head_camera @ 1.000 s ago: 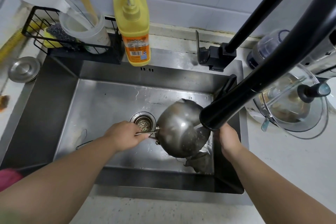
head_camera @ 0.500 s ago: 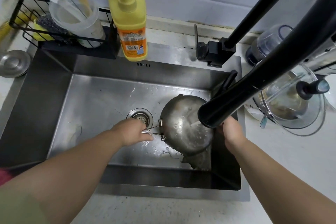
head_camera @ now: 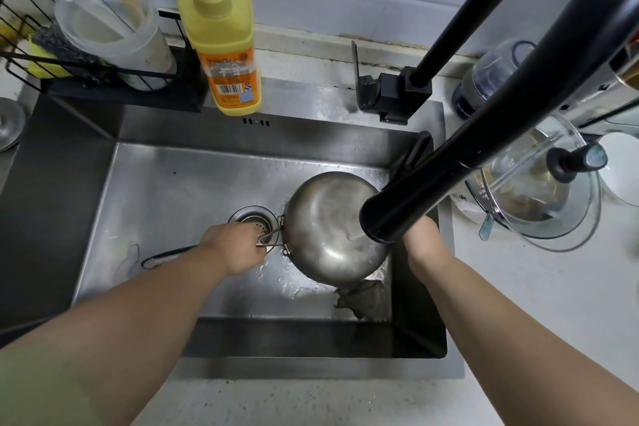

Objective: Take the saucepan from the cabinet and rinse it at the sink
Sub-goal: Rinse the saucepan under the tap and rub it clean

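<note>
A round steel saucepan hangs bottom-up and tilted inside the steel sink, right of the drain. My left hand grips its wire handle on the left side. Water runs from the black faucet spout onto the pan's lower right. My right hand is at the pan's right edge, mostly hidden behind the spout, so its hold on the pan is unclear.
A grey rag lies in the sink's front right corner. A yellow soap bottle and a black wire caddy stand behind the sink. A glass lid rests on a pot at the right.
The saucepan has turned so more of its round bottom faces me and sits a little higher under the spout. My view has shifted slightly downward and to the right.
</note>
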